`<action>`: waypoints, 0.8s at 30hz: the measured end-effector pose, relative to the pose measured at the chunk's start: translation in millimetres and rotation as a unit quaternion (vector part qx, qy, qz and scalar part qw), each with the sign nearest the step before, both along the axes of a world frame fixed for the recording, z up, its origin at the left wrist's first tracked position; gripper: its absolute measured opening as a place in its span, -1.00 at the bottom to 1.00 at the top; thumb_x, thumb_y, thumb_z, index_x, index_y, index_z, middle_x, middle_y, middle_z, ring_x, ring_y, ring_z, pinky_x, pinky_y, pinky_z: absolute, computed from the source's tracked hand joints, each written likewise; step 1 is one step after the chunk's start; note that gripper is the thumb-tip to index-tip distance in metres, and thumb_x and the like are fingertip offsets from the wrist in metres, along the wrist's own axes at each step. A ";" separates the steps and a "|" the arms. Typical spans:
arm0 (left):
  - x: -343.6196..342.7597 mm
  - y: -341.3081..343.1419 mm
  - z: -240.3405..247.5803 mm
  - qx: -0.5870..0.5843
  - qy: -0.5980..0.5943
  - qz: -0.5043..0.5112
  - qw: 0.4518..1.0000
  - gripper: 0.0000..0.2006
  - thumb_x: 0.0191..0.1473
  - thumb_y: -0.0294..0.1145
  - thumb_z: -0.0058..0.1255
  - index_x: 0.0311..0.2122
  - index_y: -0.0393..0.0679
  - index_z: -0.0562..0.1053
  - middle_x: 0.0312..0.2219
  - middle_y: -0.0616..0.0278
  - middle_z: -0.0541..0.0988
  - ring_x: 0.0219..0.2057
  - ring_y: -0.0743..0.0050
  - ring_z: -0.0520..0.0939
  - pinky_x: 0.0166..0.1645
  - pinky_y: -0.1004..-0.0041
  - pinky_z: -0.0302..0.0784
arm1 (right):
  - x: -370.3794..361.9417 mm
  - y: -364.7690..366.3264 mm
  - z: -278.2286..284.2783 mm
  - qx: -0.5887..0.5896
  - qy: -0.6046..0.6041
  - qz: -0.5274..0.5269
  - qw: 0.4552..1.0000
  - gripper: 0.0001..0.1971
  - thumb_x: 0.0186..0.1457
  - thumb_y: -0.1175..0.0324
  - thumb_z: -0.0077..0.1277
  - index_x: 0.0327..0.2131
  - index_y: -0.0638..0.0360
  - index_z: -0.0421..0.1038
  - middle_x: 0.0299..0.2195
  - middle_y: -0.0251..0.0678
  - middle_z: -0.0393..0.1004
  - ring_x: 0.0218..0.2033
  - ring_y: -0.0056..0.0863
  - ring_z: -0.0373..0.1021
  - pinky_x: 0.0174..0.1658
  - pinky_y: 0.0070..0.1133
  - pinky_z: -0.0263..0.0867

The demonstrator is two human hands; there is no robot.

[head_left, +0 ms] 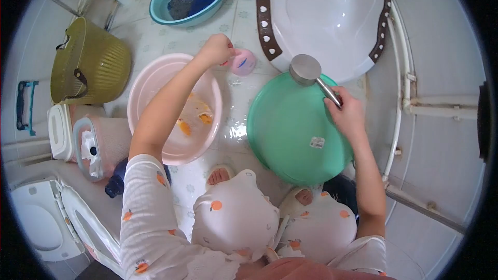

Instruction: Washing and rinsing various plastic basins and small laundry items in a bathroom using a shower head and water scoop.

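Note:
My left hand (217, 51) reaches out past the pink basin, its fingers closed at the side of a pink bottle (243, 63) with a blue mark. The exact grip is partly hidden by the hand. Below that forearm, the pink basin (136, 85) holds a pale wet cloth (194, 111) with orange prints. My right hand (346, 111) is wrapped around the handle of a metal water dipper (306, 69). The dipper's round cup hangs over the far edge of a large green basin (290, 124), which has a white sticker on it.
A blue basin (155, 8) with dark blue cloth stands at the far left of a white baby bathtub (332, 46). An olive bucket (104, 62), a pinkish bin (111, 140) and a white toilet (39, 223) line the left. Pipes (407, 88) run along the right wall.

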State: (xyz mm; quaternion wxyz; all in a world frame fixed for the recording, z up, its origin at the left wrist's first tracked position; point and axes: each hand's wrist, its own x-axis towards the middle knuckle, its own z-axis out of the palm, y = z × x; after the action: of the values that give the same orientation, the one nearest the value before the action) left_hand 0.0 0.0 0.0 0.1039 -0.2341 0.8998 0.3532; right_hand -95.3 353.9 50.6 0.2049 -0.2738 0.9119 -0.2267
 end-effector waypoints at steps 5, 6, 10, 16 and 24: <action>-11.6 25.2 -24.0 -0.089 -0.010 0.013 0.996 -0.75 -0.12 -0.33 0.07 -0.51 -0.39 0.46 -0.74 0.07 0.47 -0.72 0.32 0.52 -0.58 0.36 0.43 | 6.3 15.5 -25.7 -0.143 0.192 0.011 0.971 -0.73 -0.08 0.36 0.00 -0.23 0.09 0.30 -0.46 -0.19 0.44 -0.45 -0.20 0.38 -0.44 -0.39 0.29; -7.6 26.0 -24.7 -0.092 -0.010 0.010 0.996 -0.75 -0.12 -0.33 0.07 -0.51 -0.39 0.46 -0.74 0.07 0.47 -0.72 0.32 0.52 -0.58 0.36 0.43 | 7.8 8.8 -23.0 -0.137 0.178 0.019 0.974 -0.74 -0.07 0.37 -0.02 -0.23 0.09 0.29 -0.44 -0.20 0.43 -0.45 -0.17 0.37 -0.43 -0.38 0.28; -1.2 61.5 -5.8 -0.392 0.211 -0.009 0.896 -0.67 -0.09 -0.21 0.05 -0.53 -0.35 0.42 -0.58 0.05 0.50 -0.50 0.15 0.54 -0.40 0.30 0.45 | 13.6 -4.8 -9.2 -0.083 0.090 0.028 0.992 -0.73 -0.07 0.37 -0.02 -0.22 0.10 0.29 -0.38 -0.18 0.42 -0.44 -0.16 0.37 -0.40 -0.36 0.28; 0.1 171.5 51.7 0.371 0.075 0.071 0.923 -0.64 0.04 -0.13 -0.08 -0.24 -0.25 0.31 -0.26 0.17 0.46 -0.26 0.34 0.50 -0.20 0.40 0.41 | 36.0 -22.9 22.0 -0.191 0.126 -0.039 0.973 -0.71 -0.07 0.37 -0.01 -0.21 0.14 0.27 -0.49 -0.14 0.42 -0.47 -0.15 0.37 -0.41 -0.40 0.26; 11.0 211.5 229.0 0.549 0.202 0.257 0.769 -0.81 0.09 -0.37 -0.17 -0.23 -0.20 0.19 -0.30 0.18 0.42 -0.26 0.34 0.54 -0.26 0.35 0.50 | 59.7 -5.2 213.6 -0.186 0.247 -0.008 0.951 -0.57 -0.15 0.44 0.00 -0.11 0.22 0.21 -0.20 -0.15 0.30 -0.24 -0.19 0.30 -0.14 -0.37 0.14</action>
State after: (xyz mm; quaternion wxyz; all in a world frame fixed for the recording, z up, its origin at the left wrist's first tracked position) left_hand 11.0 211.5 229.0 -0.0638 -0.2832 0.4590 0.8397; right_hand -35.6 348.7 264.3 -0.0830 -0.3468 0.8782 -0.3189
